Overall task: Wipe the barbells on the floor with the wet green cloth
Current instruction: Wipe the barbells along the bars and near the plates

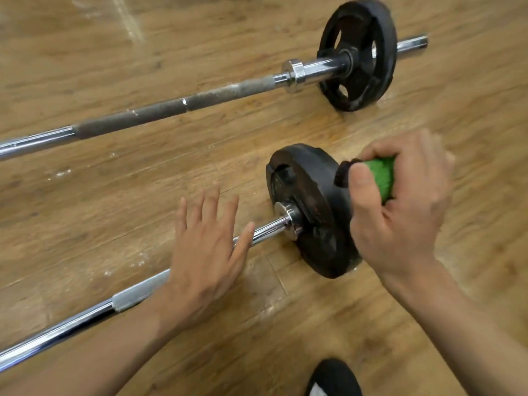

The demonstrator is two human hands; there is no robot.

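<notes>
1. The near barbell (pixel 71 324) lies on the wooden floor (pixel 85 210), running from the lower left up to its plate. Its chrome shaft looks smooth and probably slippery when wet, and the bar is stiff, heavy and free to roll. The knurled patch likely gives you the surest hold.
2. The far barbell (pixel 160 110) lies parallel behind it, well apart, with neither hand on it. Its long grey knurling looks rough and will probably drag at the cloth.
3. Your left hand (pixel 205 258) lies flat on the near shaft, fingers straight and spread, pressing rather than gripping. That is a sound way to stop the bar rolling.
4. The near plate (pixel 311 212) stands on edge on the floor, black and scuffed. It looks heavy and rigid, so wipe it where it stands instead of lifting it.
5. The wet green cloth (pixel 381 175) is bunched just beyond the plate, where the bar's end should be. That end is hidden. The cloth is soft and will mould round a tube.
6. Your right hand (pixel 400 212) is clenched round the cloth, thumb over the top. Twisting there should clean the end.
</notes>
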